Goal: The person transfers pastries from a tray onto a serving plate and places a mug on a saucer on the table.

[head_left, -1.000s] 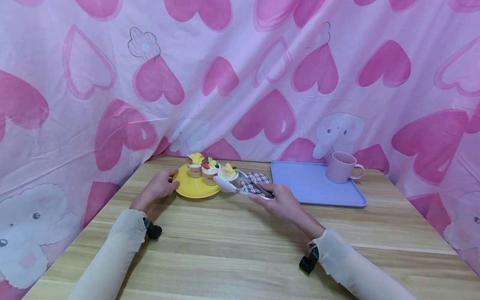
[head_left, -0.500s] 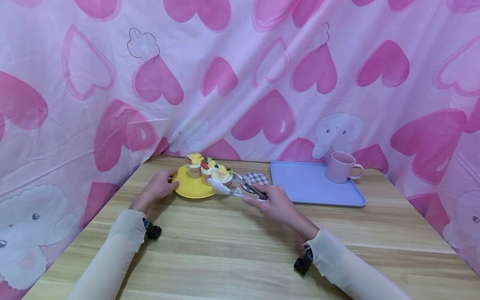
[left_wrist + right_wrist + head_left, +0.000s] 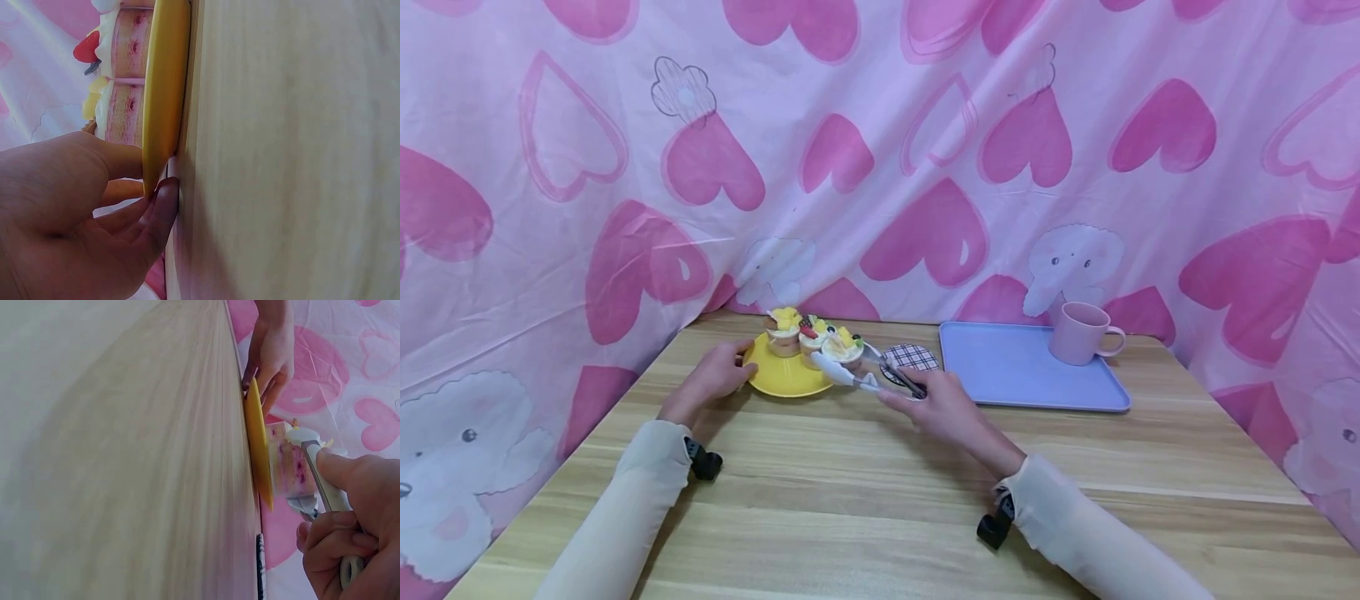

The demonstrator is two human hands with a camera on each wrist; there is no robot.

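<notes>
My left hand point(image 3: 718, 371) pinches the left rim of a yellow plate point(image 3: 786, 382), thumb above and fingers beneath, as the left wrist view shows. Two dessert cups with cream and fruit stand on the plate: one topped with yellow pieces point(image 3: 784, 333), one with a strawberry point(image 3: 812, 335). My right hand point(image 3: 951, 408) grips tongs point(image 3: 326, 484) with white tips. Between the tips is a third dessert cup point(image 3: 844, 348), beside the strawberry one at the plate's right edge. Whether its base touches the plate is hidden.
Right of the tongs lies a round checked coaster point(image 3: 912, 357). Further right is a blue tray point(image 3: 1015, 379) with a pink mug point(image 3: 1078, 337) on its right end. A pink heart-patterned curtain point(image 3: 925, 225) hangs behind the wooden table point(image 3: 850, 500).
My right hand has moved left with the tongs and the third dessert cup, bringing the cup closer over the plate's right side. The left hand stays on the plate rim.
</notes>
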